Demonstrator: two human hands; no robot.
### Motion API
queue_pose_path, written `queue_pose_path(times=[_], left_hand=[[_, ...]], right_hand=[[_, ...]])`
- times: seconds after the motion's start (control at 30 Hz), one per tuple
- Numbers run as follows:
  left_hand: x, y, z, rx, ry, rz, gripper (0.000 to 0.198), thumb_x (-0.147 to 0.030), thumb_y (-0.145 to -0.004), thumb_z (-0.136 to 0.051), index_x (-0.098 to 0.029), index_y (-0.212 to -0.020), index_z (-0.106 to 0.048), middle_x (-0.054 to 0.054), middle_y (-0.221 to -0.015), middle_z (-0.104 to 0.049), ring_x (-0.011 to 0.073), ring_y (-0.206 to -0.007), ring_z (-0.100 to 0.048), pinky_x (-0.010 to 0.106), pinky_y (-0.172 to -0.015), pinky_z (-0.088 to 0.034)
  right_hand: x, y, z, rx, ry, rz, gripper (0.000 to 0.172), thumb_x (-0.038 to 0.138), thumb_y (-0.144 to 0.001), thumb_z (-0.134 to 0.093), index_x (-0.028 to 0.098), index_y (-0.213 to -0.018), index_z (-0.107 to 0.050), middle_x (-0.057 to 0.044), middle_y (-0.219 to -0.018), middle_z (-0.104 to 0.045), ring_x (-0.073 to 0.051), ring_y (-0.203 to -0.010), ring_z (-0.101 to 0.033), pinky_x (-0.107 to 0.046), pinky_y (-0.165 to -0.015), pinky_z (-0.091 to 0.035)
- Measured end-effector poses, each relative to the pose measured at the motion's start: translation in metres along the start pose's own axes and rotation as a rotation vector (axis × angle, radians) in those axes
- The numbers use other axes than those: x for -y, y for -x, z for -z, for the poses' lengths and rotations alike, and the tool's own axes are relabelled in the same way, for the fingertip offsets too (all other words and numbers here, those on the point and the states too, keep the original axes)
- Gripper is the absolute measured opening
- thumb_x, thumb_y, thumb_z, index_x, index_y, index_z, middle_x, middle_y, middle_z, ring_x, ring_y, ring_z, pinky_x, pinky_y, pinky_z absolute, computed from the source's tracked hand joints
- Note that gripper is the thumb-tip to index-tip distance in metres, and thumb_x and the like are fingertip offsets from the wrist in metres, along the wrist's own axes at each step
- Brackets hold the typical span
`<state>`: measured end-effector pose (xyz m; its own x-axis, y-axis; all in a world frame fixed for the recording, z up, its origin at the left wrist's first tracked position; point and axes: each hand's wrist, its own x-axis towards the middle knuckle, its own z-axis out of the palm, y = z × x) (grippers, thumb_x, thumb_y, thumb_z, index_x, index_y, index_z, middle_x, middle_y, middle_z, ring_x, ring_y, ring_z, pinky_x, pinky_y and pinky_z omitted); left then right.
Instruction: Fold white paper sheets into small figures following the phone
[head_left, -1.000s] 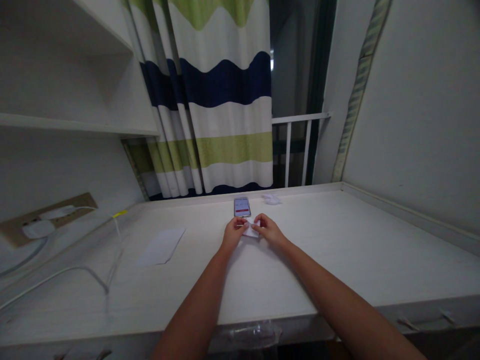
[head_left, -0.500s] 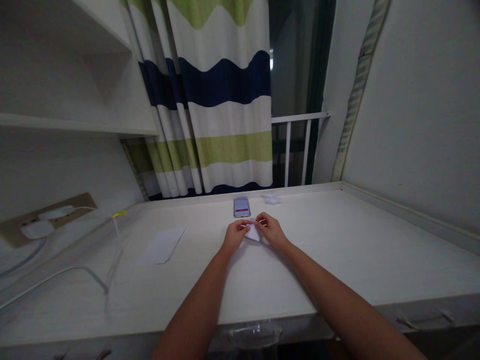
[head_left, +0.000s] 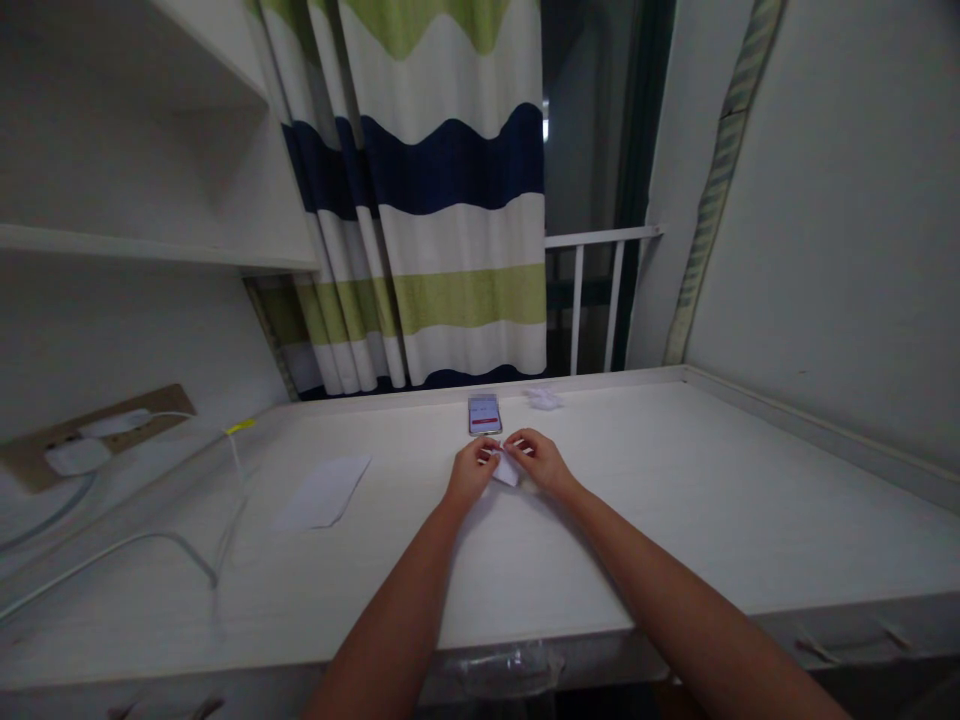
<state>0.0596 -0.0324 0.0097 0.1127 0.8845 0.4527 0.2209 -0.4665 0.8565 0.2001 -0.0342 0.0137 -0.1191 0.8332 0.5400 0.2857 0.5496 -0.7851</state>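
A small piece of folded white paper [head_left: 506,471] is held between my two hands over the middle of the white desk [head_left: 540,570]. My left hand [head_left: 471,470] pinches its left side, fingers closed. From the right, my right hand [head_left: 538,458] grips the upper edge with thumb and fingertips. The fingers cover part of the paper, so its full shape is hidden. Just beyond my hands lies a phone [head_left: 484,414] with its screen lit.
Flat white sheets [head_left: 322,492] lie to the left. Crumpled or folded white paper [head_left: 543,399] sits near the back edge. A socket board with plugs [head_left: 79,457] and a white cable [head_left: 135,538] are at far left. A striped curtain [head_left: 465,240] hangs behind the desk.
My right hand has shifted slightly left, bringing its fingertips closer to my left hand. The paper between them is tilted a little differently.
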Motion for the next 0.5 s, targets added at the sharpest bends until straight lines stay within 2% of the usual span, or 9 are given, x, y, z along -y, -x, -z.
queue_pose_path(times=[0.17,0.33,0.5], left_hand=[[-0.0019,0.0011,0.0,0.019,0.041,-0.028,0.014,-0.015,-0.062,-0.057,-0.017,-0.073,-0.049,-0.001,-0.074,-0.053,0.0079,-0.059,-0.049,0.018,-0.05,-0.039],[-0.0054,0.0026,-0.0002,0.042,0.055,-0.019,0.018,-0.025,-0.064,-0.059,-0.017,-0.076,-0.049,-0.001,-0.07,-0.054,0.0087,-0.061,-0.051,0.017,-0.05,-0.039],[-0.0032,0.0022,-0.0007,0.091,0.089,0.035,0.026,-0.033,-0.061,-0.063,-0.015,-0.078,-0.054,0.0,-0.063,-0.058,0.0116,-0.06,-0.056,0.02,-0.053,-0.041]], right_hand=[[-0.0039,-0.0006,-0.0003,-0.016,-0.045,-0.037,0.016,0.029,-0.065,-0.056,0.017,-0.076,-0.055,0.002,-0.064,-0.055,-0.011,-0.058,-0.049,-0.023,-0.056,-0.039],[-0.0077,-0.0017,-0.001,0.018,-0.073,-0.075,0.014,0.03,-0.063,-0.057,0.016,-0.064,-0.058,0.002,-0.057,-0.054,-0.011,-0.054,-0.047,-0.023,-0.054,-0.037],[-0.005,-0.0039,0.0007,0.034,-0.273,-0.166,0.018,0.032,-0.057,-0.062,0.016,-0.058,-0.055,0.003,-0.051,-0.052,-0.009,-0.048,-0.044,-0.022,-0.047,-0.034]])
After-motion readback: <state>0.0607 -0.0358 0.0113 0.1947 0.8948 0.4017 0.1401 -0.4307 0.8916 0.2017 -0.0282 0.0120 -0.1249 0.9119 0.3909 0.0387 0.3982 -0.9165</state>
